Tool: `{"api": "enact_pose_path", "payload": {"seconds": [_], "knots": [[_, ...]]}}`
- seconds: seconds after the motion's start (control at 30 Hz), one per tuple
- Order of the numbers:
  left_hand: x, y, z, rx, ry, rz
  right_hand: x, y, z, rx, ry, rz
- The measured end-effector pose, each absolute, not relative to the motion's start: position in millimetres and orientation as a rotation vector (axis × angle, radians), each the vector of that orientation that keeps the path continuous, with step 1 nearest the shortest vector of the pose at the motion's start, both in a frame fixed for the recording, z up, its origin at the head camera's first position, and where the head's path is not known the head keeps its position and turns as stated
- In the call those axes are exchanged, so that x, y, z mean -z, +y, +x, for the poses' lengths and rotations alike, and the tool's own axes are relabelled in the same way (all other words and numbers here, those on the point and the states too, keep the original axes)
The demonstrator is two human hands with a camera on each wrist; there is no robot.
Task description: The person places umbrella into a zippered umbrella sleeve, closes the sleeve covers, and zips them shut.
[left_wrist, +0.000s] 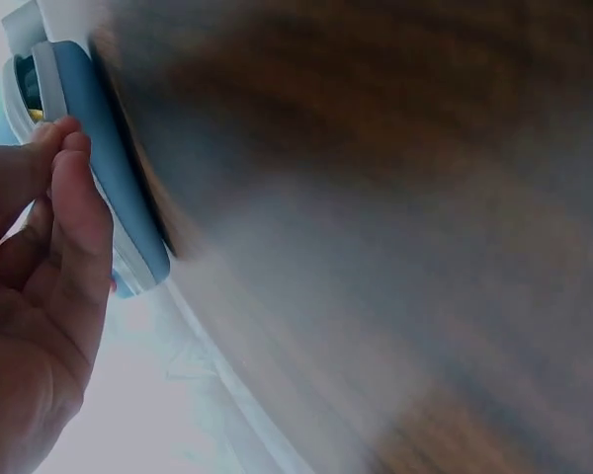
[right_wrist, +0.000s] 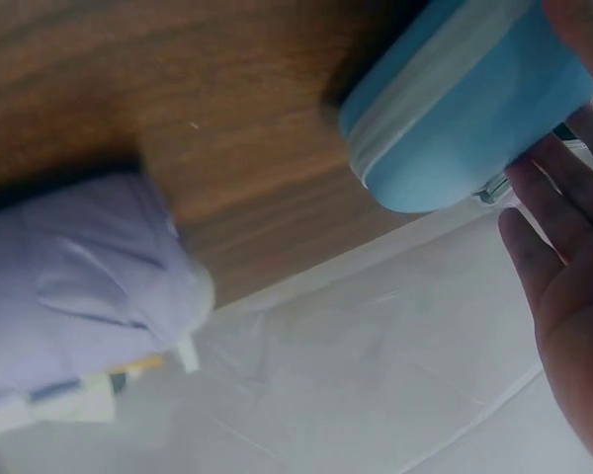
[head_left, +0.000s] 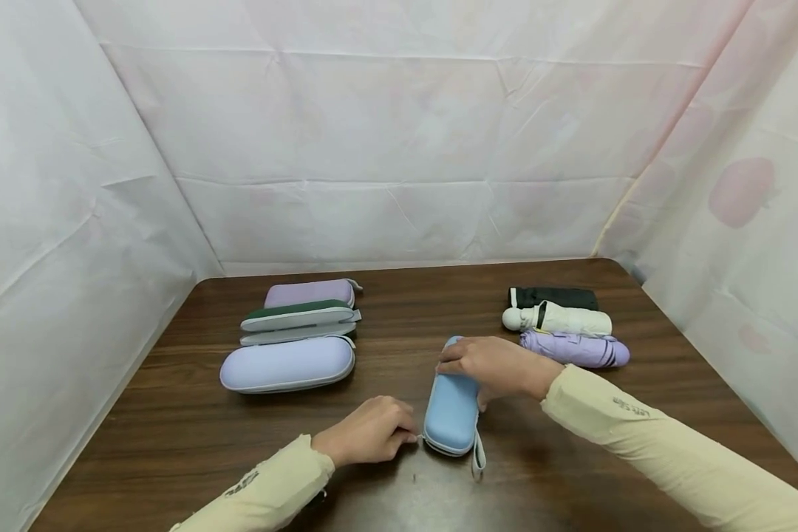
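Note:
A light blue zip case (head_left: 454, 414) with a wrist strap (head_left: 479, 454) lies on the table before me. My right hand (head_left: 495, 366) holds it, fingers over the far end and thumb along the right side. At the near left corner, my left hand (head_left: 372, 430) pinches the small zipper pull (head_left: 420, 437) between thumb and forefinger. In the left wrist view a gap shows in the end of the case (left_wrist: 114, 158), with something dark green and yellow inside. The right wrist view shows the right hand's fingers (right_wrist: 549, 202) against the case's side.
On the left lie a lavender case (head_left: 286, 364), a grey case (head_left: 292, 336), a green-topped case (head_left: 299, 316) and a purple case (head_left: 309, 293). Folded umbrellas lie at right: purple (head_left: 575, 349), white (head_left: 565, 319) and black (head_left: 558, 298). White sheeting (head_left: 386, 148) surrounds the wooden table (head_left: 173, 436).

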State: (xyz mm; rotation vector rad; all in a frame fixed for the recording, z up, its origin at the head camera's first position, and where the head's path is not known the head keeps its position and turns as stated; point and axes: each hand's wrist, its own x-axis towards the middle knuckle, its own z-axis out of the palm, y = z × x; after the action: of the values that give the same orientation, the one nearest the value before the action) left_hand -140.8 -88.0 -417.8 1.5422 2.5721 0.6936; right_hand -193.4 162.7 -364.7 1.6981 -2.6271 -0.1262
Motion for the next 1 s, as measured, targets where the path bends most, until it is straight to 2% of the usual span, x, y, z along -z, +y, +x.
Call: {"api": "enact_pose_path", "payload": {"seconds": [0.3,1.0], "knots": [[418,-94,-137,-0.754,2.605,1.534,373,169,-189,0.026,-2.622,1.592],[417,-105,-146,-0.738,2.653,1.433,378,167,-170,0.116,-2.629,1.373]]}}
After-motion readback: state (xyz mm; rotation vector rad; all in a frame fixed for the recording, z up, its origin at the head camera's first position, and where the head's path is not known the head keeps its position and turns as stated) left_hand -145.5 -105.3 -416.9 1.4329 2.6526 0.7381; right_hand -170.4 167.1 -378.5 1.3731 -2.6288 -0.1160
